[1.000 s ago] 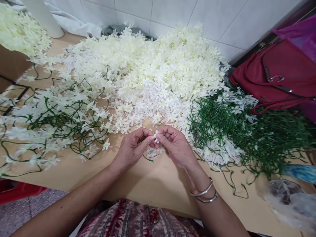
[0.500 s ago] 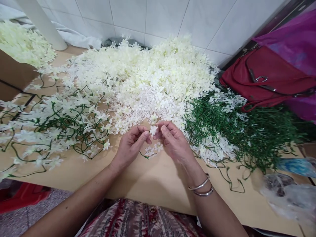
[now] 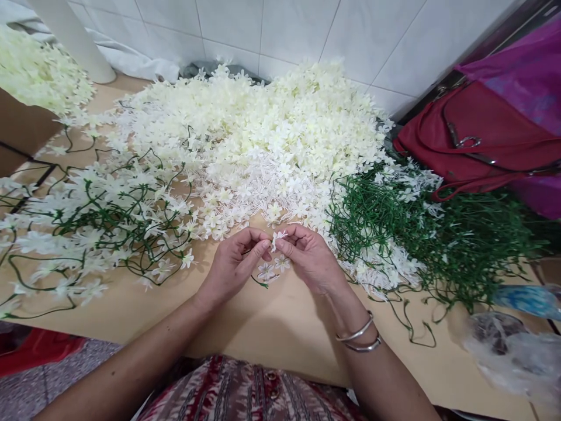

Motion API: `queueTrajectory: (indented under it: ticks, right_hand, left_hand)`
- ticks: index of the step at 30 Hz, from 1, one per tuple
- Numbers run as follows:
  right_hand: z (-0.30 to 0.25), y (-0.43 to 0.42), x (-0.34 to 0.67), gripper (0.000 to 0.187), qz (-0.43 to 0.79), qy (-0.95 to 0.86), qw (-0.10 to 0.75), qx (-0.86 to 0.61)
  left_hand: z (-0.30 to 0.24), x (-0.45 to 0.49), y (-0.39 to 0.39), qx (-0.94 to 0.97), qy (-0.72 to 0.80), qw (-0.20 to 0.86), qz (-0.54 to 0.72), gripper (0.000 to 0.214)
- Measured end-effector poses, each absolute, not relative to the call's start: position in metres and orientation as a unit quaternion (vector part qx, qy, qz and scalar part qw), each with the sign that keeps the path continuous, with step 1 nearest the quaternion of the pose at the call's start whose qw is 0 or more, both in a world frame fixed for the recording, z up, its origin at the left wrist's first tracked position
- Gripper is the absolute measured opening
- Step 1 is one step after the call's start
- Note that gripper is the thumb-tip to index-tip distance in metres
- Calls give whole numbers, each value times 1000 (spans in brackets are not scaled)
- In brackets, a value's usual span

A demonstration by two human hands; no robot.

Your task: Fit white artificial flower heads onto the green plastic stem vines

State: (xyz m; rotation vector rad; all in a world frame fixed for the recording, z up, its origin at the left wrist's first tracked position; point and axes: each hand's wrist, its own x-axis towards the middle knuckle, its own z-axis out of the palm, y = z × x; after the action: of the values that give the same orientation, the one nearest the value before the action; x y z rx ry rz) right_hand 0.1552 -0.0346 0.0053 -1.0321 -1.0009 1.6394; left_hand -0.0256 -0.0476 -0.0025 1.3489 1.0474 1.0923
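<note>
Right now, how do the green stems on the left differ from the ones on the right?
The left stems carry many white flowers and lie spread out loosely; the right stems are mostly bare and heaped in a dense tangle. Both are thin, green and lie on the table.

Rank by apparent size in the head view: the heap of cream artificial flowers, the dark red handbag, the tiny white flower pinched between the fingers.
1. heap of cream artificial flowers
2. dark red handbag, partly cropped
3. tiny white flower

No legible text, labels, numbers; red bag clasp (image 3: 468, 141) maybe marked, too small.
</note>
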Motion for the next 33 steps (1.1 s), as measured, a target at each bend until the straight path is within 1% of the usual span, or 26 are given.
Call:
queueTrajectory:
  ticks: [7,11,13,15,17,18,22,24,25,28,31,33]
  right_hand:
    - [0,-33,154,30,664,-428,458,-408]
    - [10,-33,157,28,653,-452,450,-408]
    - [21,-33,164,25,625,-483,455,-412]
    - [31,-34,173,17,572,-546,445,-421]
    - [39,-36,182,8,504,-629,398,-438]
    - [42,-38,186,8,476,-666,365,-444]
    - [43,-42,188,17,360,-770,232,-474]
    - [42,-44,186,21,308,-798,198,-479]
    - [42,-44,184,21,296,-804,195,-478]
    - [42,-43,181,19,316,-787,231,-477]
    - [42,-42,179,13,398,-722,305,-477]
    - [41,-41,179,8,449,-666,356,-478]
  left_hand:
    - [-6,-26,-44,577,442,527,441,19]
    - [4,-25,-47,562,427,531,469,17]
    - [14,-28,-51,580,428,507,472,15]
    - [24,-36,-56,648,426,452,440,12]
    - [33,-46,-61,738,394,400,375,9]
    - [37,-52,-63,777,375,379,334,9]
    - [42,-71,-65,869,329,317,191,12]
    - [39,-73,-63,875,334,307,169,14]
    - [36,-71,-62,869,345,306,176,15]
    - [27,-57,-55,836,387,295,254,19]
    - [19,-39,-45,809,384,298,331,28]
    - [16,-31,-40,786,388,308,370,23]
